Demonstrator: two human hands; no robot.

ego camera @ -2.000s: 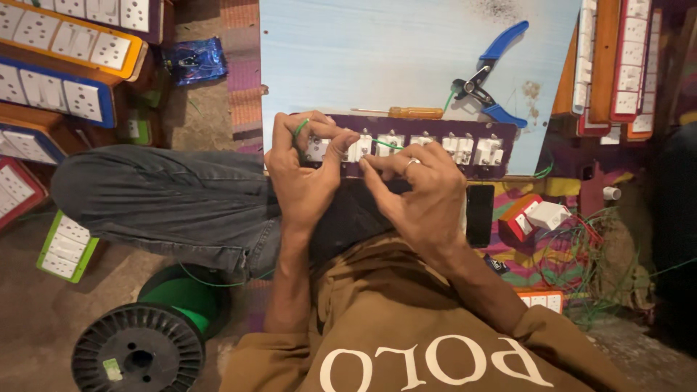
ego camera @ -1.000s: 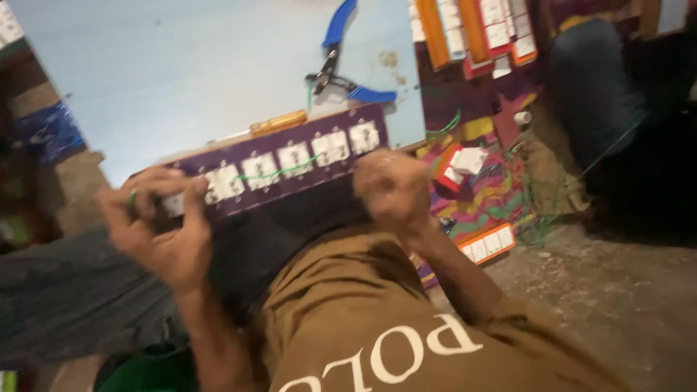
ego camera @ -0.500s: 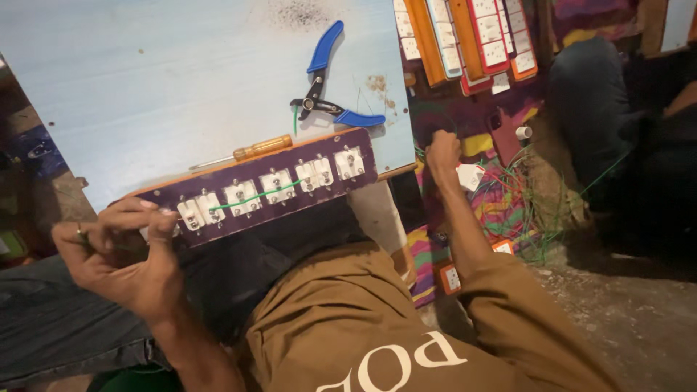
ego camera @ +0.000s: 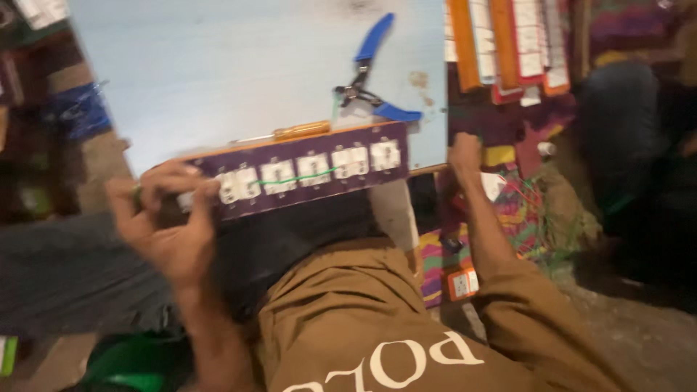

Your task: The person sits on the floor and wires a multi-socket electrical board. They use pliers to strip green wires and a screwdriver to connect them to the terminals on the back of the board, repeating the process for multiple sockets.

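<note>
A long, flat purple switch board point(ego camera: 305, 170) lies across the person's lap, its near edge resting over dark cloth and its far edge against the front of a pale blue painted board point(ego camera: 218, 65) that serves as a worktop. The purple panel is a narrow rectangle with a matt face, set with a row of white rectangular switch and socket modules point(ego camera: 312, 169), and a thin green wire point(ego camera: 298, 176) runs along that row. Its long axis runs left to right and tilts, the right end sitting higher and farther off than the left end. The left hand point(ego camera: 163, 225) is closed around the panel's left end, fingers curled over the top face and thumb at the near edge, so it grasps the board there. The right hand point(ego camera: 465, 152) is off the panel, out past the right edge of the blue board among coloured clutter; motion blur hides its fingers, and whether it holds anything cannot be told. Just behind the panel lies a screwdriver with an amber handle point(ego camera: 294, 132), parallel to it, and beyond that blue-handled pliers point(ego camera: 370, 76) lie with their steel jaws toward the panel and the handles spread. Orange and red cartons of white modules point(ego camera: 508, 43) stand at upper right. A brown shirt point(ego camera: 377, 327) fills the bottom of the view, with a green spool point(ego camera: 134, 366) at lower left.
</note>
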